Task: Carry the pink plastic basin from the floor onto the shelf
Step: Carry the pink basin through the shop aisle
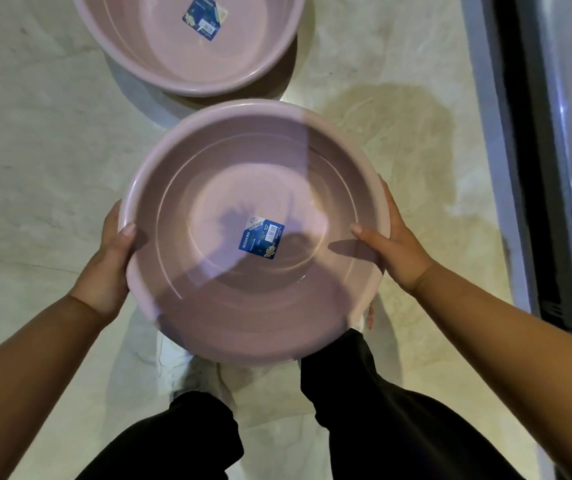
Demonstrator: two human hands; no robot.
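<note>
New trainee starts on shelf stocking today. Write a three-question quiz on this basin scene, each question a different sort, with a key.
1. True or false: both hands grip the held pink basin by its rim.
2. Multiple choice: where is the second pink basin? A) stacked inside the held one B) on the floor ahead of it C) on the shelf
3. Fill in: the blue label sits on the basin's inner ____.

Key
1. True: the left hand and the right hand clasp opposite sides, thumbs over the rim.
2. B
3. bottom
</note>
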